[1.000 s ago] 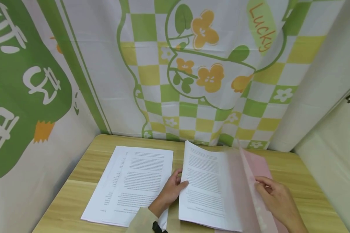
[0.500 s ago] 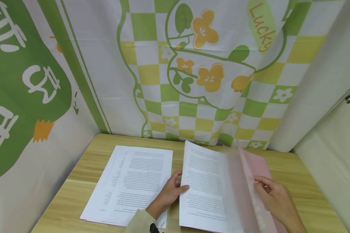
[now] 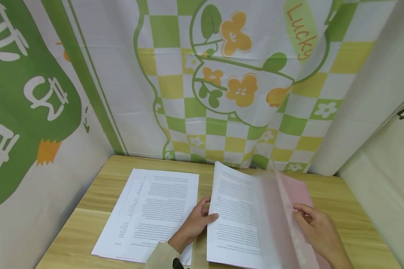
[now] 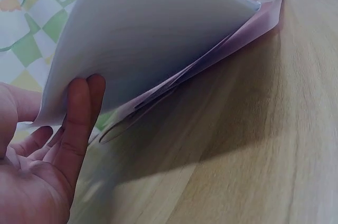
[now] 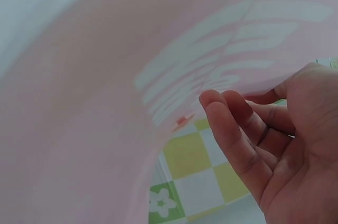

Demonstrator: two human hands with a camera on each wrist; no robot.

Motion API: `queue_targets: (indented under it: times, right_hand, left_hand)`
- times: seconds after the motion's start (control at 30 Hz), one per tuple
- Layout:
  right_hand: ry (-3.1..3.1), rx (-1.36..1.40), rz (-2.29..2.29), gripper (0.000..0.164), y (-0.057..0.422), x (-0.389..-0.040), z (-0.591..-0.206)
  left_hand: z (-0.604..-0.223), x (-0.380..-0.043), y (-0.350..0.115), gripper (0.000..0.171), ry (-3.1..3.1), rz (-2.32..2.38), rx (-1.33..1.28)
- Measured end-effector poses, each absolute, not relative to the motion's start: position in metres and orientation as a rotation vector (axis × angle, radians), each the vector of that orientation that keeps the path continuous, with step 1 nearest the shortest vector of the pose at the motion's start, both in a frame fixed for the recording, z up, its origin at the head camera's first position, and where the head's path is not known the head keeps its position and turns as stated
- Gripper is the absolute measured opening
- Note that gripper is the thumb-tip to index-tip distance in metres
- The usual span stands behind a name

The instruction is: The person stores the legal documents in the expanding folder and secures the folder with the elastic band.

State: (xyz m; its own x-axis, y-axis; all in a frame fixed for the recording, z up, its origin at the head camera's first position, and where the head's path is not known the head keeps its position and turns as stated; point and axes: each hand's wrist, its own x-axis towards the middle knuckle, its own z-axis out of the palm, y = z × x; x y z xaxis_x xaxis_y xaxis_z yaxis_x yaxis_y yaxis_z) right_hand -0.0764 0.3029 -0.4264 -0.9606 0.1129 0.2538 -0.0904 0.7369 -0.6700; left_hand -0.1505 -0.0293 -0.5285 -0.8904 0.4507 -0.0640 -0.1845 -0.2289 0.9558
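In the head view, a stack of printed sheets (image 3: 235, 216) lies partly inside a pink translucent file folder (image 3: 301, 186). My left hand (image 3: 193, 226) holds the stack's left edge, thumb on top and fingers beneath. The left wrist view has this edge raised off the table, the underside of the papers (image 4: 153, 39) bowed above the fingers. On the other side, my right hand (image 3: 321, 229) pinches the edge of the folder's cover, lifting it away from the sheets. From the right wrist, the curved pink cover (image 5: 74, 139) with white printed markings fills much of the view.
Another pile of printed papers (image 3: 165, 213), slightly fanned, lies to the left on the wooden table (image 3: 87, 213). A checked, flower-patterned curtain (image 3: 215, 127) hangs along the back edge. Cloth panels flank both sides, one with green print (image 3: 54, 123).
My left hand has shifted very slightly, and the near end of the held stack has dropped a little. The right hand keeps its grip on the cover.
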Motion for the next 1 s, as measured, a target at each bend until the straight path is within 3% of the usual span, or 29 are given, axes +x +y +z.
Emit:
queue_targets:
  times: [0.5,1.0]
  right_hand:
    - [-2.641,-0.016,1.074,0.024,0.304,-0.077,-0.430]
    - [-2.664,-0.038,1.085,0.026,0.302,-0.076,-0.425]
  left_hand:
    - [-0.528,-0.161,-0.040,0.054,1.608,2.159,0.329]
    - [-0.533,-0.166,-0.017,0.050,1.629,2.120,0.335]
